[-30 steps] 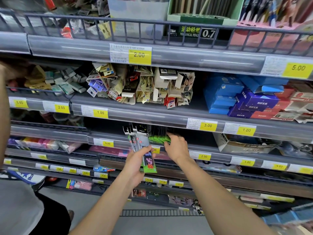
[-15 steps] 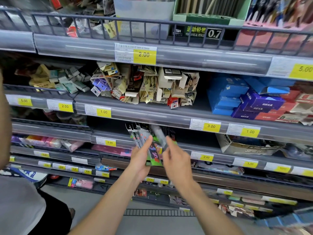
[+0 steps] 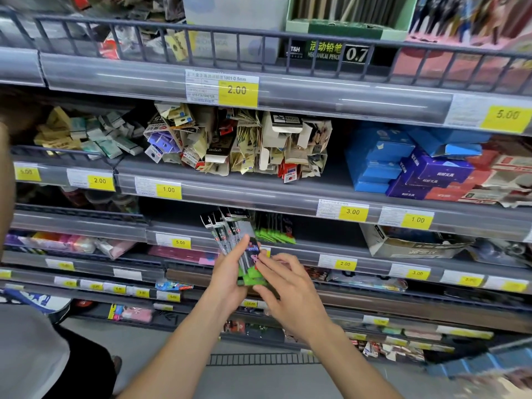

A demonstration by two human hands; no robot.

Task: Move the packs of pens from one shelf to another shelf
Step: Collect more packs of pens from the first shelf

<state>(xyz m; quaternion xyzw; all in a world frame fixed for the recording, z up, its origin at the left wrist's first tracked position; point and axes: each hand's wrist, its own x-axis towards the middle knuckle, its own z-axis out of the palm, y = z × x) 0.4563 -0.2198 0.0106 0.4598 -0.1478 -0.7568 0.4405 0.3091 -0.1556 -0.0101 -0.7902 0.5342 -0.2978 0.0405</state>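
A fanned bunch of pen packs (image 3: pixel 230 240), with black tops, clear fronts and green bottoms, is held upright in front of the shelving, just below the middle of the scene. The left hand (image 3: pixel 227 276) is closed around the lower part of the bunch, thumb pressed across the front of the packs and fingers hidden behind them. The right hand (image 3: pixel 290 289) is beside it on the right, its fingers half curled and spread; the fingertips (image 3: pixel 260 264) touch the green lower end of the front pack, but it cannot be told whether they pinch it or only rest on it. Just behind the bunch, further in on the shelf (image 3: pixel 302 249) with the 5.00 tag, more green packs (image 3: pixel 273 231) stand in a row. To the right on that same shelf sits an open cardboard box (image 3: pixel 403 243). On the shelf above, a heap of small beige and purple card packets (image 3: pixel 236 142) lies in the middle, with blue boxes (image 3: pixel 377 156) and purple boxes (image 3: pixel 431 174) stacked further right. Yellow price tags (image 3: pixel 237 90) run along the grey shelf edges. At the far left, pink packets (image 3: pixel 74 243) lie on a lower shelf, and the floor (image 3: pixel 259 381) shows near the bottom between the forearms.
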